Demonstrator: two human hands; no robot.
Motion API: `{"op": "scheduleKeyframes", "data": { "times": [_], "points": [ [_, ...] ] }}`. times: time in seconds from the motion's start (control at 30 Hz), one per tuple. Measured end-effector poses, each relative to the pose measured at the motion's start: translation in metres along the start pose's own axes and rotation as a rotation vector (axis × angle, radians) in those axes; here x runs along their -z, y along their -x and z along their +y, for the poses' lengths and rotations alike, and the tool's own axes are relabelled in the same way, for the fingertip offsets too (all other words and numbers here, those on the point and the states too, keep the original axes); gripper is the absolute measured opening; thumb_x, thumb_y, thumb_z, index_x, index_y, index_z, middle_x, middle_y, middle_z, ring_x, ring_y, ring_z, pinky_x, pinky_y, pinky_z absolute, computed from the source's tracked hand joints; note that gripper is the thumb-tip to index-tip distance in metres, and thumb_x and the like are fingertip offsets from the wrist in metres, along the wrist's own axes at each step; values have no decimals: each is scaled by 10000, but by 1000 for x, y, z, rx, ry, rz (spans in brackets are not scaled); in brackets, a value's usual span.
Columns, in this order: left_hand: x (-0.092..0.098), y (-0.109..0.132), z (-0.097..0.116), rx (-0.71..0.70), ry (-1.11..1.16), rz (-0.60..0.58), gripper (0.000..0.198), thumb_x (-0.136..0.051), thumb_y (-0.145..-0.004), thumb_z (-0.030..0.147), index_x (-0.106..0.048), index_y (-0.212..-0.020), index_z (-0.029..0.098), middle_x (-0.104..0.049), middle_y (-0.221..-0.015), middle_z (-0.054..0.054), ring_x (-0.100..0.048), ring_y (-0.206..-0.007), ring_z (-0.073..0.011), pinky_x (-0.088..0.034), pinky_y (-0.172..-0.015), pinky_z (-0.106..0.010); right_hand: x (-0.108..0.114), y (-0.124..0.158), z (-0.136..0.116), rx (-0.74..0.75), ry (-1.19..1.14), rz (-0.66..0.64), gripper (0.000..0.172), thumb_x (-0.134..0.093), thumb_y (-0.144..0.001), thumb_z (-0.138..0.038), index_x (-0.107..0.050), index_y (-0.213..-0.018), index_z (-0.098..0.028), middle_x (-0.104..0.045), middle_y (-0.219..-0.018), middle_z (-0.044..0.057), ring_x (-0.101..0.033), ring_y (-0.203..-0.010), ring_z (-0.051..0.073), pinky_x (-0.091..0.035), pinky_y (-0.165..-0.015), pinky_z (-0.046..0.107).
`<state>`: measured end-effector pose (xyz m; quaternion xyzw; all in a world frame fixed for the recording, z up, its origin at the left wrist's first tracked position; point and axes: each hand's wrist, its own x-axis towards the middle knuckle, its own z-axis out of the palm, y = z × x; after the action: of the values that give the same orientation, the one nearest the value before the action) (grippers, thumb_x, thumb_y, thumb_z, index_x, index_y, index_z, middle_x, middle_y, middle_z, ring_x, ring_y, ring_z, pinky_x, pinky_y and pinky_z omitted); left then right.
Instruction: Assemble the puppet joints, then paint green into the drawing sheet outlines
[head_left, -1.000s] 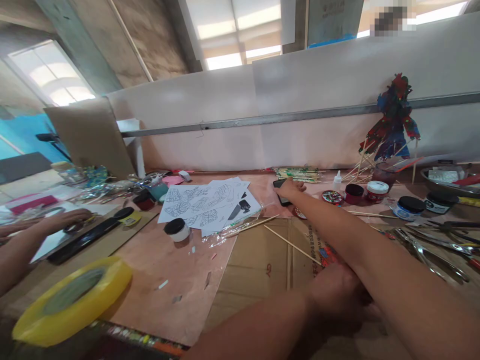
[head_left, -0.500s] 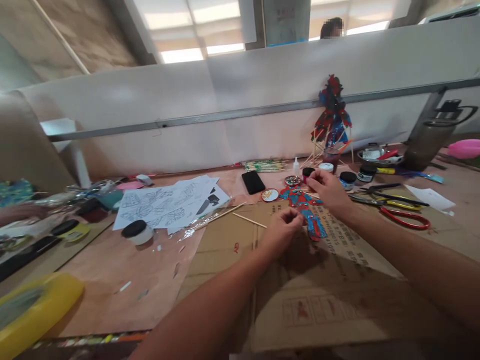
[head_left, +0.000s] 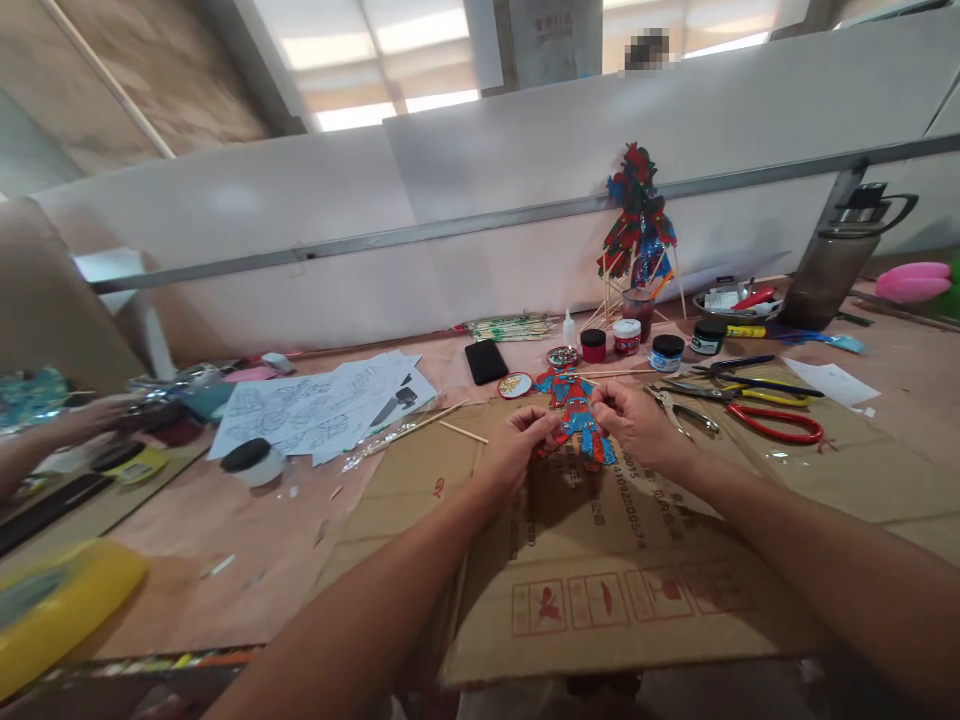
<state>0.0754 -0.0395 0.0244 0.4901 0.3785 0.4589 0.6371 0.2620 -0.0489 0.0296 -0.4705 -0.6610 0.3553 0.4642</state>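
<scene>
A flat red and blue painted cut-out figure, jointed like a puppet, lies over the cardboard between my hands. My left hand is closed, its thumb and fingertips pinching the figure's left edge. On the other side my right hand has its fingers pinched together at the figure's right edge. The fingers hide the exact spots they grip. Just beyond the figure are a small dish of gold pieces and a tin of small fasteners.
Pliers with red handles and other cutters lie right of the cardboard. Paint jars, a black phone and a cup of stick-mounted figures stand behind. Drawings lie left; another person's arm reaches in there.
My right hand has come down and left from above the figure to its right edge. My left hand now pinches the figure's left side. The view has shifted slightly.
</scene>
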Motion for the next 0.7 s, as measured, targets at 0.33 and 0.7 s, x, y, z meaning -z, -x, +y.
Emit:
{"op": "scheduleKeyframes", "data": {
  "times": [0.33,0.7],
  "points": [
    [2,-1,-4,51,-50,-36,387,-830,-605,458,-586,-650,161,-555,-577,29,-468,-526,-85,-364,-531,-212,-5,5,-6,63,117,-93,110,-454,-810,-289,-435,-726,-221,-427,-645,-54,-361,-582,109,-289,-530,253],
    [-1,7,6,39,-43,-37,374,-814,-633,468,-602,-630,160,-573,-590,17,-452,-541,-84,-339,-544,-212,-11,6,2,103,-77,-63,168,-587,-887,-350,-595,-981,-212,-636,-901,18,-585,-831,154,-478,-762,300]
  ]
}}
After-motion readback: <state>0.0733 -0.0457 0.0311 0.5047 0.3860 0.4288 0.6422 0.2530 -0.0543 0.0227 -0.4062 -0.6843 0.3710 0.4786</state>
